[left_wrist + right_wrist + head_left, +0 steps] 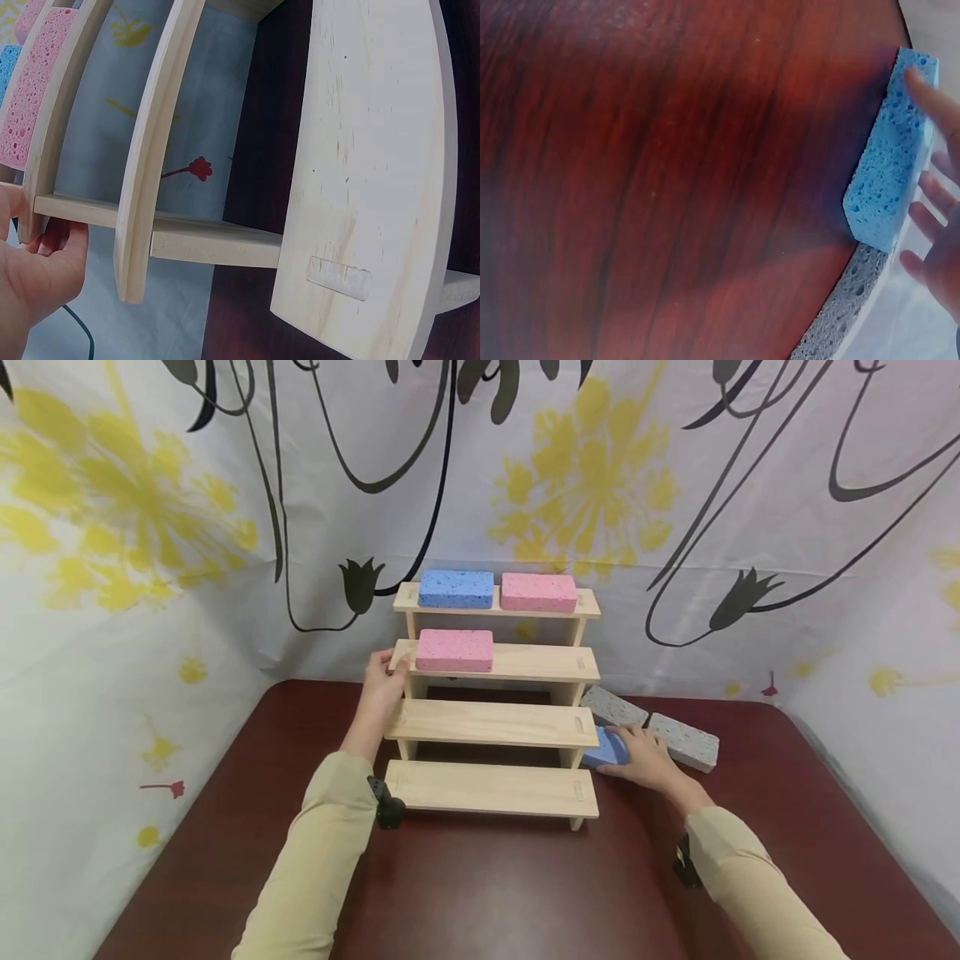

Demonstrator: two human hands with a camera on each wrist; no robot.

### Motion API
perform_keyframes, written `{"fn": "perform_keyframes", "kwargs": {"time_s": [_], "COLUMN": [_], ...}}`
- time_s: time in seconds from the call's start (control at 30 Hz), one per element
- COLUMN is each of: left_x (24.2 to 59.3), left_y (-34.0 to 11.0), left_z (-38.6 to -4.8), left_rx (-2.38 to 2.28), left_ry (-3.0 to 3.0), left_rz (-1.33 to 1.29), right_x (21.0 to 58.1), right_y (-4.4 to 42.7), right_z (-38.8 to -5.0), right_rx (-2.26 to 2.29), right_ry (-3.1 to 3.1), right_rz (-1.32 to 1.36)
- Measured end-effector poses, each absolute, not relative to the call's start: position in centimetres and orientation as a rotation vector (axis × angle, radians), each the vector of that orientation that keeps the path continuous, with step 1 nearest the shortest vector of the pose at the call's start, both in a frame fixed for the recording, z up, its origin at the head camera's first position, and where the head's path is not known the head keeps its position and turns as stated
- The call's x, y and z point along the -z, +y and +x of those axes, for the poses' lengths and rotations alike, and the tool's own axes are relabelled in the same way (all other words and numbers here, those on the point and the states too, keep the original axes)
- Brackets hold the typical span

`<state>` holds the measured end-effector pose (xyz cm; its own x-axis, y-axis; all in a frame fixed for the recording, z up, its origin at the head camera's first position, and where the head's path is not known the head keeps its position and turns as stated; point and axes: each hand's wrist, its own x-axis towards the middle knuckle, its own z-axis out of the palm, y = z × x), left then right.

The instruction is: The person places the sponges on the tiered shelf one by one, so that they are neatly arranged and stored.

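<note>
The wooden rack (491,722) is gripped by the left hand (382,691) as a blue sponge (602,748) beside it on the desk (487,881), likely light, squeezable and best pinched across its sides, is touched by the right hand (645,758), closure unclear.

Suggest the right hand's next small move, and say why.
Probably close the right hand round the lower blue sponge: its thumb lies over the sponge, but the other fingers look spread. The second-highest shelf has room beside its pink sponge.
</note>
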<state>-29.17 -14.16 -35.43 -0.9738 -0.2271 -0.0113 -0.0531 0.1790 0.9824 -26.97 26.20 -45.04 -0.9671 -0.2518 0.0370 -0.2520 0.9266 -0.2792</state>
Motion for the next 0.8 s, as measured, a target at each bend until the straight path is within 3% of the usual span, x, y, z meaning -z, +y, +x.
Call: {"fn": "perform_keyframes", "kwargs": {"time_s": [0.5, 0.8], "left_x": [35.6, 35.3], "left_y": [-13.9, -13.9], "left_z": [-28.9, -28.8], "left_rx": [1.934, 1.944], "left_ry": [-2.305, -2.312], "left_rz": [0.285, 0.286], "right_x": [44.8, 40.8], "right_y": [26.5, 28.0], "right_z": [-26.8, -26.8], "right_rx": [-0.440, -0.616], "right_ry": [-3.078, -2.907], "right_rz": [0.268, 0.245]}}
